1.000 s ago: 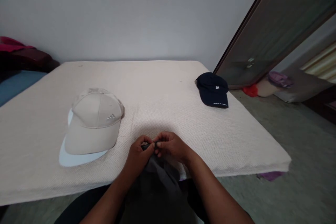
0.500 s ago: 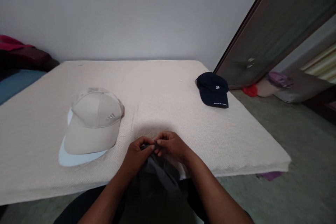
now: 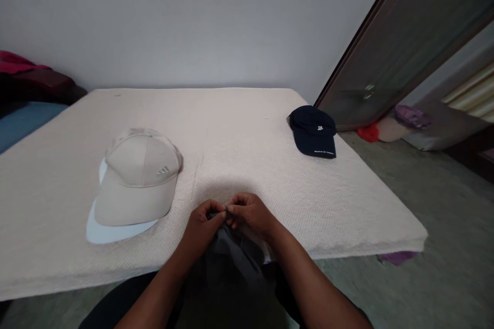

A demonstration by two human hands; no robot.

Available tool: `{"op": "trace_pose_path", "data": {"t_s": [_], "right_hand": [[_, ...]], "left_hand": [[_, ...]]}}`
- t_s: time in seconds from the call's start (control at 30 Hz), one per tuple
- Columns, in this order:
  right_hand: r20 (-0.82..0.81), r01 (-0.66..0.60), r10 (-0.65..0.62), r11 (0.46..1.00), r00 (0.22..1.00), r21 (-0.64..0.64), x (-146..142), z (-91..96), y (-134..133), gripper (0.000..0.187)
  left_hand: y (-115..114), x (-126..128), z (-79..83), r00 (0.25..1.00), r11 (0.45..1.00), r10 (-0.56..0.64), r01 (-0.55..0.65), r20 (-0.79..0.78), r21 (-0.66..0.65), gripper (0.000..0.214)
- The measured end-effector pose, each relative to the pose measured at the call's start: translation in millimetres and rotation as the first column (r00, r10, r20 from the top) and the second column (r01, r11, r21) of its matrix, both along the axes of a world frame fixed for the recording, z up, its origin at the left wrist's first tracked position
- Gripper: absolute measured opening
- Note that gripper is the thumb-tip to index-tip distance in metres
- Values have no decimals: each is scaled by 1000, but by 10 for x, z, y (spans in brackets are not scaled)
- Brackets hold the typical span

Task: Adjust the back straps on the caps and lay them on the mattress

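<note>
At the front edge of the bed, my left hand (image 3: 206,223) and my right hand (image 3: 249,213) meet, fingertips almost touching. Both are closed in a pinch on the upper edge of a dark grey cloth item (image 3: 231,252). Its lower part hangs toward my lap and blends into the dark clothing there, so its full shape cannot be made out. Left of my hands lies a beige cap (image 3: 135,180) with a three-bar logo, on top of a light blue cap (image 3: 111,231) whose brim sticks out below. A navy cap (image 3: 313,131) with white lettering rests at the right edge.
A cream textured cover (image 3: 239,128) spreads over the bed, which meets a pale wall (image 3: 193,20). Dark and red items (image 3: 34,77) sit at the far left. To the right are a dark door (image 3: 397,46), the grey floor (image 3: 455,205) and a purple bundle (image 3: 411,117).
My two hands have shifted only slightly at the pinched edge, their fingertips a little closer together. The caps have stayed where they were.
</note>
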State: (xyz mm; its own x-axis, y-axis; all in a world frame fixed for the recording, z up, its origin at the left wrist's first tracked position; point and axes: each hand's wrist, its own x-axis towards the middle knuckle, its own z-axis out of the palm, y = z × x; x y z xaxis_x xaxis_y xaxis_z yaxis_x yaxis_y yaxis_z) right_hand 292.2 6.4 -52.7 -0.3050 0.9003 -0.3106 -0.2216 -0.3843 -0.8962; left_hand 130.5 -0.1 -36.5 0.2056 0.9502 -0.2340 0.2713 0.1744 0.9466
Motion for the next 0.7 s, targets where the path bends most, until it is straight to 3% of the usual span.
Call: {"op": "trace_pose_path", "data": {"t_s": [0.43,0.7], "right_hand": [[-40,3,-4,1000,999,-24,22,-5,5,14],[10,35,-35,999,999,5,20,8,11,15]], "left_hand": [[-33,42,47,992,987,113,-105,60,-119,14],[-37,42,-6,967,973,158,-118,201,-199,13]]}}
